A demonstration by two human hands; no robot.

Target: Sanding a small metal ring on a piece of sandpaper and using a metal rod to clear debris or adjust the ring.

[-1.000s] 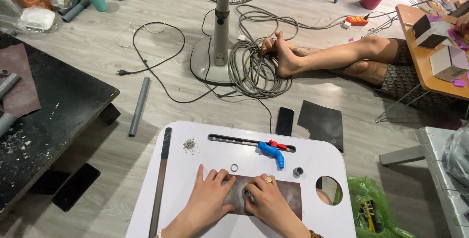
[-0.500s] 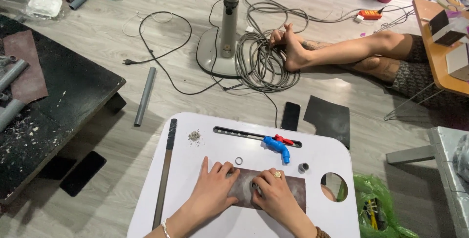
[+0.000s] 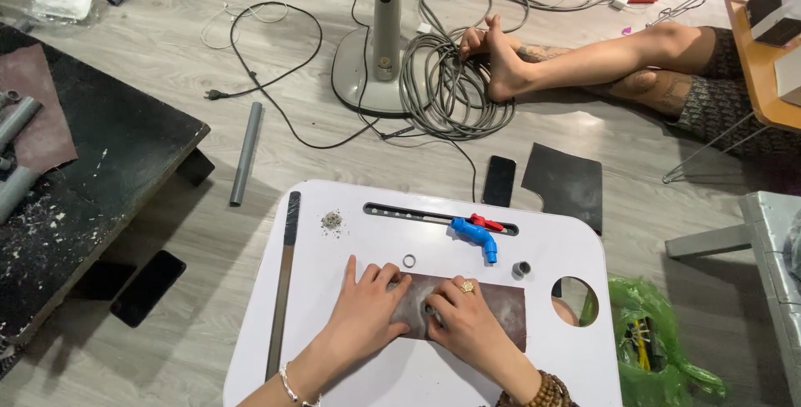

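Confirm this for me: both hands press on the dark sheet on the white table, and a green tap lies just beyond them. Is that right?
Not quite: the tap is blue with a red handle, not green. The head view shows it. The rest holds: the left hand and right hand both press on the dark sheet on the white table.

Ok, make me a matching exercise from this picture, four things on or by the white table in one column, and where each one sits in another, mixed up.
Things:
1. blue tap
2. dark sheet
3. long metal file
4. black phone

Places:
A. on the floor just beyond the white table
B. along the table's left edge
C. flat under the left hand and right hand
D. by the slot at the table's far edge

Pairs: 1-D, 2-C, 3-B, 4-A
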